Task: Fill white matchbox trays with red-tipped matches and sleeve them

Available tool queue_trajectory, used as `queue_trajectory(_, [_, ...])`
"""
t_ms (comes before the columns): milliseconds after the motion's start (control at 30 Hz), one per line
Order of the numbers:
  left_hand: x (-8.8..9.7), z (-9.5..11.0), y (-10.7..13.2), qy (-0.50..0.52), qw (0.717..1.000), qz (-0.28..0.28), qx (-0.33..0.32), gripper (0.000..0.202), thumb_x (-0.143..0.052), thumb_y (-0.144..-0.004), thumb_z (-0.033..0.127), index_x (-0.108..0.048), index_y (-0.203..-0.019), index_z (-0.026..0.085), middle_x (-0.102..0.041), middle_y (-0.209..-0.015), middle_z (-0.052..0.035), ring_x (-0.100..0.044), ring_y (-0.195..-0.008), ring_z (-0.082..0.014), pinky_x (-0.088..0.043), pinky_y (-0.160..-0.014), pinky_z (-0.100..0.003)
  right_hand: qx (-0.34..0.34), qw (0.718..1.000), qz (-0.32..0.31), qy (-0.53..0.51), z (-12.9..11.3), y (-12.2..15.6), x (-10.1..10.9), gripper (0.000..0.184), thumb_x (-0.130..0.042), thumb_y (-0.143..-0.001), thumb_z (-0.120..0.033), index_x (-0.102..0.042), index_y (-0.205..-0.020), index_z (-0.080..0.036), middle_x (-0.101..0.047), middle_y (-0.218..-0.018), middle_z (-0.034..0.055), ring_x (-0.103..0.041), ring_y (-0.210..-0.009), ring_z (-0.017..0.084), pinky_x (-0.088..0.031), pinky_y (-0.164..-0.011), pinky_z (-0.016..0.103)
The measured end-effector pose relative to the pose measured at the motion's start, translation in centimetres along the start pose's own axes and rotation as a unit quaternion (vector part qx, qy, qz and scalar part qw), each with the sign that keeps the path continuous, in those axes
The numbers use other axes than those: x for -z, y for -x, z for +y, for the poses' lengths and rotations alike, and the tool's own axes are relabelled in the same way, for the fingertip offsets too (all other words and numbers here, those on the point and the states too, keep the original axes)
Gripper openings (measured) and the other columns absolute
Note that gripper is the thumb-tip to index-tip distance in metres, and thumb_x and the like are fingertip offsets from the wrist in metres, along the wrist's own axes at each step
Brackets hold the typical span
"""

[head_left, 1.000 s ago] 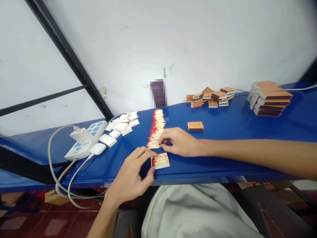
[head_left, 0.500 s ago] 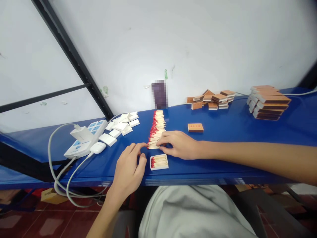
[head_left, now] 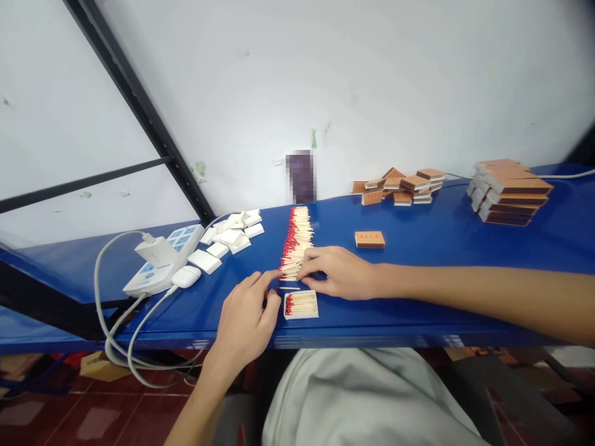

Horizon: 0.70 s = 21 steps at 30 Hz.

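Note:
A long row of red-headed matches [head_left: 299, 238] runs away from me on the blue shelf, heads to the left. My left hand [head_left: 246, 319] has its index fingertip at the match heads of the row's near end, with the thumb held apart. At the opposite, plain ends, my right hand [head_left: 341, 272] pinches with thumb and curled fingers; the exact grip is partly hidden. One loose match [head_left: 289, 288] lies just in front of the row. Closer to me, a white matchbox tray [head_left: 302, 314] holds several matches, heads to the left.
A closed matchbox [head_left: 370, 240] lies right of the row. Behind it are a loose heap of matchboxes [head_left: 400, 184] and a neat stack [head_left: 509, 192]. White trays [head_left: 227, 237] are piled left, beside a power strip [head_left: 139, 284] with cables. The shelf's front edge [head_left: 348, 339] is near me.
A single match now lies apart in front of the row's near end. My left thumb has moved slightly right, towards the tray. The view has shifted a little.

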<state>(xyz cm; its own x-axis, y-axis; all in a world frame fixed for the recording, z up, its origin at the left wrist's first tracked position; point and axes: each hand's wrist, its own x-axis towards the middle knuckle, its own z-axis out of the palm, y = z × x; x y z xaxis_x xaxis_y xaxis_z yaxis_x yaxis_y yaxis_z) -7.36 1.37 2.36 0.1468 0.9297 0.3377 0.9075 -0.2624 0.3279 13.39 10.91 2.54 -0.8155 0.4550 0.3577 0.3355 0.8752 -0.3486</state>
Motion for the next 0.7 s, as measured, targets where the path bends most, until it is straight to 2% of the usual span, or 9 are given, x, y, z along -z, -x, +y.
queue_trajectory(300, [0.0, -0.2, 0.3, 0.018, 1.0, 0.01, 0.002, 0.037, -0.035, -0.095, 0.02, -0.062, -0.12, 0.02, -0.066, -0.097, -0.0055, -0.062, -0.093, -0.0241, -0.043, -0.076, -0.033, 0.015, 1.0, -0.011, 0.006, 0.0, 0.1, 0.1, 0.02, -0.058, -0.092, -0.02, -0.075, -0.102, -0.022, -0.066, -0.094, 0.0034, -0.062, -0.082, 0.016, -0.043, -0.073, 0.028])
queue_trajectory(433, [0.3, -0.8, 0.0, 0.068, 0.998, 0.008, 0.009, 0.033, -0.035, -0.1, 0.026, -0.059, -0.123, 0.022, -0.065, -0.091, -0.0024, -0.061, -0.082, -0.02, -0.043, -0.074, -0.031, 0.015, 1.0, -0.007, 0.006, 0.0, 0.1, 0.1, 0.021, -0.057, -0.093, -0.023, -0.074, -0.106, -0.022, -0.067, -0.096, 0.004, -0.062, -0.084, 0.016, -0.044, -0.075, 0.028])
queue_trajectory(533, [0.5, -1.3, -0.4, 0.056, 0.998, 0.006, 0.009, 0.027, -0.043, -0.1, 0.032, -0.062, -0.117, 0.022, -0.062, -0.08, -0.0002, -0.059, -0.074, -0.019, -0.043, -0.071, -0.031, 0.015, 1.0, -0.012, 0.013, 0.1, 0.1, 0.0, 0.02, -0.056, -0.093, -0.024, -0.075, -0.102, -0.022, -0.066, -0.095, 0.0037, -0.061, -0.081, 0.016, -0.043, -0.073, 0.028])
queue_trajectory(633, [0.7, -1.7, -0.7, 0.03, 1.0, 0.001, 0.008, 0.024, -0.048, -0.098, 0.036, -0.065, -0.107, 0.021, -0.058, -0.075, 0.0003, -0.056, -0.07, -0.0187, -0.042, -0.068, -0.031, 0.014, 0.999, -0.026, 0.015, 0.1, 0.0, 0.1, 0.024, -0.055, -0.094, -0.025, -0.073, -0.11, -0.024, -0.066, -0.1, 0.0042, -0.061, -0.084, 0.017, -0.043, -0.073, 0.029])
queue_trajectory(700, [0.9, -1.8, -0.7, 0.021, 1.0, -0.006, 0.009, 0.025, -0.051, -0.096, 0.038, -0.067, -0.107, 0.021, -0.058, -0.077, -0.0002, -0.056, -0.069, -0.0185, -0.042, -0.067, -0.031, 0.011, 0.999, -0.041, 0.021, 0.1, 0.0, 0.2, 0.028, -0.053, -0.095, -0.026, -0.07, -0.118, -0.026, -0.065, -0.105, 0.0048, -0.062, -0.087, 0.018, -0.044, -0.074, 0.03])
